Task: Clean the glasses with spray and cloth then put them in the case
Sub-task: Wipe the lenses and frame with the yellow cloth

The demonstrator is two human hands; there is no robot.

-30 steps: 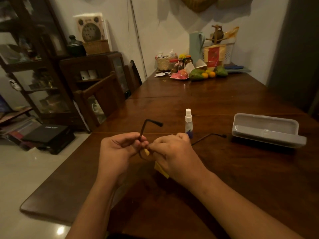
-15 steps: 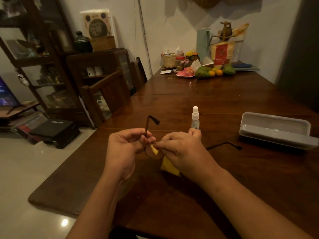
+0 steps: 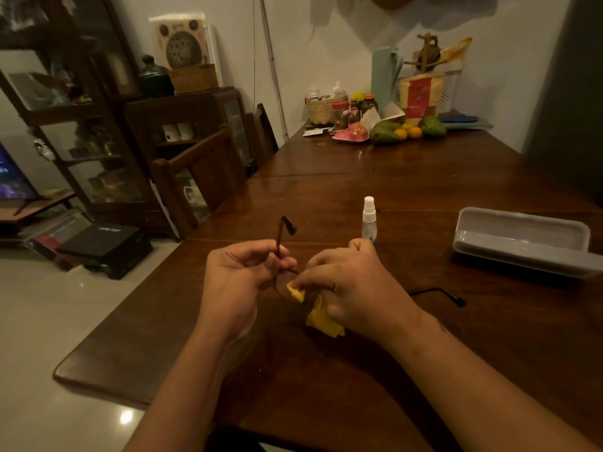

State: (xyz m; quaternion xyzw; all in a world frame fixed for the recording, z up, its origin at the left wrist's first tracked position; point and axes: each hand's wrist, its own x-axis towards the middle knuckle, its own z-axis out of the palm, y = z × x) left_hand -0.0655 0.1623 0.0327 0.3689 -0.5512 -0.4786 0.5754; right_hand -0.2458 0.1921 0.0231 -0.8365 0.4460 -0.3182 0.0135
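My left hand (image 3: 241,278) grips the dark-framed glasses (image 3: 280,243) at the left hinge, with one temple arm pointing up and the other sticking out to the right behind my right hand. My right hand (image 3: 352,288) pinches a yellow cloth (image 3: 321,316) against the left lens; most of the frame is hidden by both hands. A small clear spray bottle (image 3: 369,220) with a white cap stands upright just behind my right hand. The grey glasses case (image 3: 522,239) lies open on the table to the right.
The dark wooden table (image 3: 359,380) runs away from me. Fruit, jars, a basket and a pink plate (image 3: 350,133) crowd its far end. Wooden chairs (image 3: 202,171) and a cabinet stand along the left side.
The view has shifted slightly left and down. My right hand rubs the cloth on the lens with small moves, and the upright temple arm has tilted a little.
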